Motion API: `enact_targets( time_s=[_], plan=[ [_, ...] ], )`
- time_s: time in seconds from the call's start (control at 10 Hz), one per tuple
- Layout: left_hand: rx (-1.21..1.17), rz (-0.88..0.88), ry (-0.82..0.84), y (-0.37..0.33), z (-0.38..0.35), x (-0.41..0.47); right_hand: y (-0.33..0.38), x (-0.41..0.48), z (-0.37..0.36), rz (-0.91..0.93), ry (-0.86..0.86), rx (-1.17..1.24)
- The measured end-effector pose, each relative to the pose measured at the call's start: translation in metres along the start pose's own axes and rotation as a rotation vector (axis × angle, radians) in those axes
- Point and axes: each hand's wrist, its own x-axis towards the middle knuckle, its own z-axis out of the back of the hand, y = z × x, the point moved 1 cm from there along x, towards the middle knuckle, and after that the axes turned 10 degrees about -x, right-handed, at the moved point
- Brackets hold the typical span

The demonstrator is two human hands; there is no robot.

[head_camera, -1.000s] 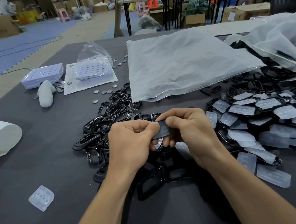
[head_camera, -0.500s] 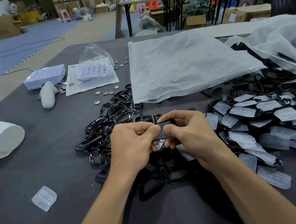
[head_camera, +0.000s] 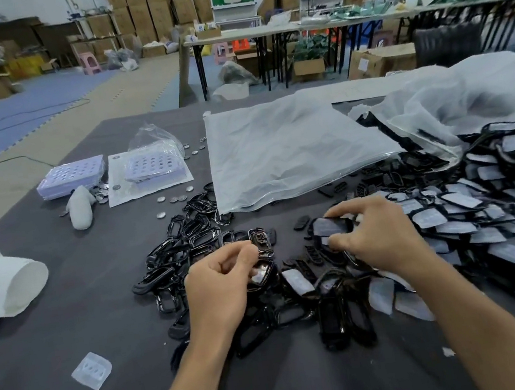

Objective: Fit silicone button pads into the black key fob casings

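Our right hand (head_camera: 379, 236) has its grip closed on a black casing (head_camera: 341, 228) with a pale silicone pad (head_camera: 325, 226) lying in it. The fingertips curl over the far edge and the thumb is at the near edge. This casing sits low over the counter (head_camera: 68, 323), at the left rim of the heap of padded casings (head_camera: 485, 210).

Our left hand (head_camera: 219, 284) is curled, with thumb and forefinger drawn together. We cannot tell whether that grip pinches anything. A glossy casing (head_camera: 263, 274) lies just beside its knuckles.

Left of the hands spreads a pile of empty black frames (head_camera: 188, 235). Loose pads (head_camera: 381, 293) lie near our right wrist, and 1 clear pad (head_camera: 92, 370) sits alone, well apart, at near left.

Farther out are a flat plastic bag (head_camera: 292, 149), a crumpled bag (head_camera: 468, 96) over the heap and 2 pale perforated trays (head_camera: 73, 175). Small metal discs (head_camera: 176, 198) lie scattered near the trays, and a white roll (head_camera: 2, 283) sits at the left edge.
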Motion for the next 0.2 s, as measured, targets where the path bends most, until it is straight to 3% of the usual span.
enact_targets(
  time_s=[0.2],
  plan=[
    [0.137, -0.042, -0.049, -0.018, -0.002, -0.027, -0.048, 0.02, 0.068, -0.262, 0.081, -0.326]
  ],
)
